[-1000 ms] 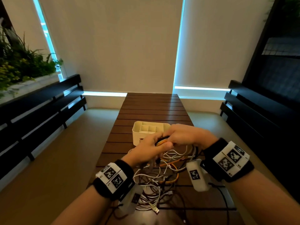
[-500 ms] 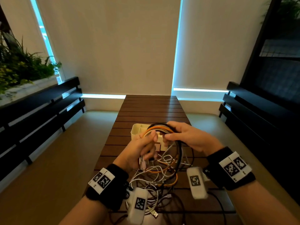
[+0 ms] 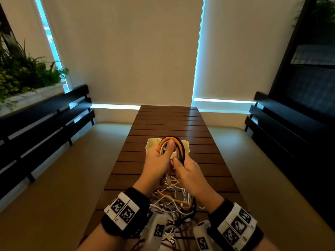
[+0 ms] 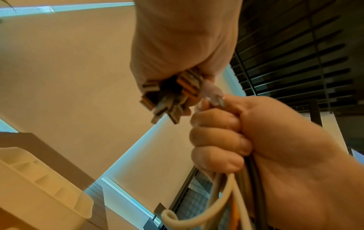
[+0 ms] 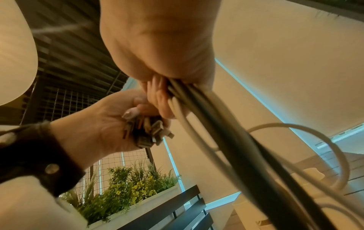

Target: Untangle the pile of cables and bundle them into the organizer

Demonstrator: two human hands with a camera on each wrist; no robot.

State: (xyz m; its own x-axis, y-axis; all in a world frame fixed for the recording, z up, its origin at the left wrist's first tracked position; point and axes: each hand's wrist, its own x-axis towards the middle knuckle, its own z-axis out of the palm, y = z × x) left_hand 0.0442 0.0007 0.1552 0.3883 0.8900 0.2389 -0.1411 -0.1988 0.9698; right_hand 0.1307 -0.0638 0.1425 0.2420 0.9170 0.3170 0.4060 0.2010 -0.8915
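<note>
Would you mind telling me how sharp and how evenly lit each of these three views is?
Head view: dim and warm, with bright cyan strips at the blind edges, wide-angle bending at the borders; the cable loop reads fairly sharp. Left wrist view: the connector ends are smeared by blur. Right wrist view: the cables running toward the lens are soft and streaked, and the planter is sharper.

Slatted brown wooden table [image 3: 168, 124] running toward a far wall of cream roller blinds [image 3: 126, 51], daylight glowing cyan at their edges. Dark slatted benches [image 3: 45, 113] flank both sides on a beige floor [image 3: 54, 178]; green planter foliage [image 3: 20, 73] at left.
</note>
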